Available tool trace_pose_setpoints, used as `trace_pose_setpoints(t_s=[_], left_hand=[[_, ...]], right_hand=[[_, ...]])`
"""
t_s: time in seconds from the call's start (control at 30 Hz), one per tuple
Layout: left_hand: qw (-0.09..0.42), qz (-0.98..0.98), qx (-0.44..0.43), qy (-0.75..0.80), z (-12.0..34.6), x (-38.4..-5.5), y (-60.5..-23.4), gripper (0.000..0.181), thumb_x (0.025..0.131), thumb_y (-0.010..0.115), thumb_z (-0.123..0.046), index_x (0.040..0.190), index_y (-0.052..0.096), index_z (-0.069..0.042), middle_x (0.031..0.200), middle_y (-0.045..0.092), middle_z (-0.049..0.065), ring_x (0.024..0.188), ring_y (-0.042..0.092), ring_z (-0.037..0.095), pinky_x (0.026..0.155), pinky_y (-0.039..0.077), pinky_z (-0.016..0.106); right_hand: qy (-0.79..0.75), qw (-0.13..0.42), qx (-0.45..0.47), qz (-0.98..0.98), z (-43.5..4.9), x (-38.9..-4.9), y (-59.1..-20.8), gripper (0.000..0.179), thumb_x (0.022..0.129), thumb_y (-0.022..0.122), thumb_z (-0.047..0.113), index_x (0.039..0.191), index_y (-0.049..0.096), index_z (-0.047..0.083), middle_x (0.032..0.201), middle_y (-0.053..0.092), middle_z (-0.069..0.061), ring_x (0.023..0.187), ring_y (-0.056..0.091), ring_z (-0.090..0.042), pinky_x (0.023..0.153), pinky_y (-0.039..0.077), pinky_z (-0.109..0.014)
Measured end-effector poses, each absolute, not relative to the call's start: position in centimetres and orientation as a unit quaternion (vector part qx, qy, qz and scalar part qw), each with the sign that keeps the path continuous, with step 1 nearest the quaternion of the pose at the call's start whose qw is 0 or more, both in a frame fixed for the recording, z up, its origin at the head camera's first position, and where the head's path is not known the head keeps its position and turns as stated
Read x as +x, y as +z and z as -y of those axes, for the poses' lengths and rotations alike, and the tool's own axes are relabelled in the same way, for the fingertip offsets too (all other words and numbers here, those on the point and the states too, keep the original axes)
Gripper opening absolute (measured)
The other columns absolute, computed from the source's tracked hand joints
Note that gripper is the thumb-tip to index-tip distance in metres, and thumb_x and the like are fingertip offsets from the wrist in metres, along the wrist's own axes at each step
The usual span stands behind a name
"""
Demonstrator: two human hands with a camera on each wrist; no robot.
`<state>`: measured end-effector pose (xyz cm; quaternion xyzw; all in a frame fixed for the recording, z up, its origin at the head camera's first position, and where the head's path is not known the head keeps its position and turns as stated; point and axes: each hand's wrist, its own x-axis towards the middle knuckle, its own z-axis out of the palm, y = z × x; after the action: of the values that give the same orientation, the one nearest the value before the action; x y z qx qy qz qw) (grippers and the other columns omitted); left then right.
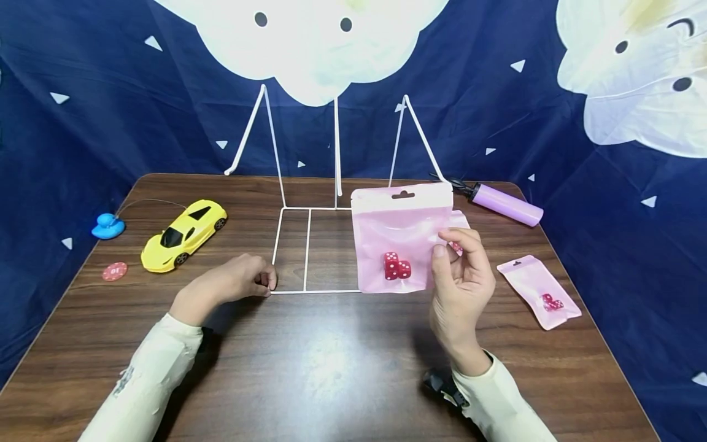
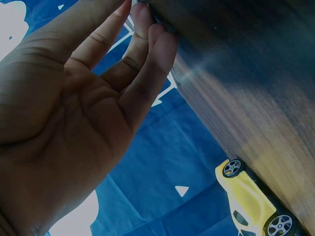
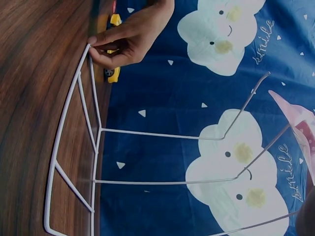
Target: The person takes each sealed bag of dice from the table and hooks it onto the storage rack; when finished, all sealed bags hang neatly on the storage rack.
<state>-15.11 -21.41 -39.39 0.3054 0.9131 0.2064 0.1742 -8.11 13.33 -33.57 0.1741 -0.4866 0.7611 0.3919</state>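
My left hand pinches the near left corner of a white wire display rack, whose base lies flat on the table. Three bent arms rise at the rack's back. In front of the rightmost arm, my right hand holds a pink zip pouch by its right side, thumb and fingertips on it. Red dice show through the pouch. Behind it peeks the edge of another pink pouch, mostly hidden. From the right wrist view, the pink pouch appears close to the tip of a rack arm.
A third pink pouch with red dice lies at the right. Beyond it is a purple hand pump. To the left stand a yellow toy car, a blue rubber duck and a red poker chip. Blue cloth hangs behind the table.
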Motion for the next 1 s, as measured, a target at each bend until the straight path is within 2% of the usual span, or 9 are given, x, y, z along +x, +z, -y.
trace_pose_setpoints(t_s=[0.23, 0.47, 0.67, 0.83, 1.0], left_hand=[[0.174, -0.912, 0.307, 0.209, 21.4, -14.9, -39.4, 0.020, 0.086, 0.083, -0.001, 0.083, 0.071, -0.016, 0.079, 0.061, -0.008, 0.073, 0.053, 0.008, 0.068, 0.047, 0.031], [0.174, -0.912, 0.309, 0.206, 21.4, -15.0, -39.6, 0.020, 0.086, 0.084, -0.001, 0.083, 0.071, -0.016, 0.080, 0.061, -0.008, 0.073, 0.054, 0.008, 0.069, 0.048, 0.031], [0.172, -0.913, 0.311, 0.200, 21.3, -15.3, -39.3, 0.020, 0.086, 0.083, 0.001, 0.083, 0.071, -0.015, 0.079, 0.061, -0.007, 0.072, 0.054, 0.008, 0.068, 0.049, 0.031], [0.179, -0.914, 0.304, 0.201, 21.4, -15.2, -39.3, 0.019, 0.087, 0.082, 0.000, 0.084, 0.071, -0.016, 0.079, 0.061, -0.008, 0.073, 0.054, 0.008, 0.069, 0.049, 0.031], [0.176, -0.912, 0.309, 0.204, 21.4, -15.2, -39.4, 0.020, 0.087, 0.083, 0.000, 0.084, 0.071, -0.016, 0.079, 0.061, -0.008, 0.073, 0.054, 0.007, 0.069, 0.049, 0.030]], right_hand=[[0.760, 0.386, 0.176, 0.492, -12.9, -8.1, -33.7, 0.023, 0.091, 0.060, -0.019, 0.109, 0.072, -0.013, 0.103, 0.062, -0.014, 0.100, 0.057, -0.020, 0.084, 0.054, -0.022], [0.756, 0.382, 0.182, 0.501, -12.5, -8.2, -33.8, 0.027, 0.091, 0.059, -0.018, 0.110, 0.075, -0.008, 0.107, 0.064, -0.014, 0.101, 0.059, -0.019, 0.086, 0.054, -0.023], [0.756, 0.378, 0.188, 0.500, -12.1, -8.4, -33.4, 0.025, 0.092, 0.060, -0.017, 0.109, 0.075, -0.007, 0.104, 0.063, -0.013, 0.098, 0.056, -0.017, 0.080, 0.050, -0.021], [0.755, 0.374, 0.192, 0.503, -11.8, -8.4, -33.4, 0.026, 0.092, 0.060, -0.016, 0.110, 0.076, -0.005, 0.105, 0.063, -0.013, 0.102, 0.057, -0.018, 0.086, 0.052, -0.022], [0.754, 0.373, 0.191, 0.506, -11.7, -8.4, -33.5, 0.027, 0.092, 0.060, -0.016, 0.111, 0.076, -0.004, 0.106, 0.063, -0.012, 0.102, 0.057, -0.018, 0.086, 0.052, -0.022]])
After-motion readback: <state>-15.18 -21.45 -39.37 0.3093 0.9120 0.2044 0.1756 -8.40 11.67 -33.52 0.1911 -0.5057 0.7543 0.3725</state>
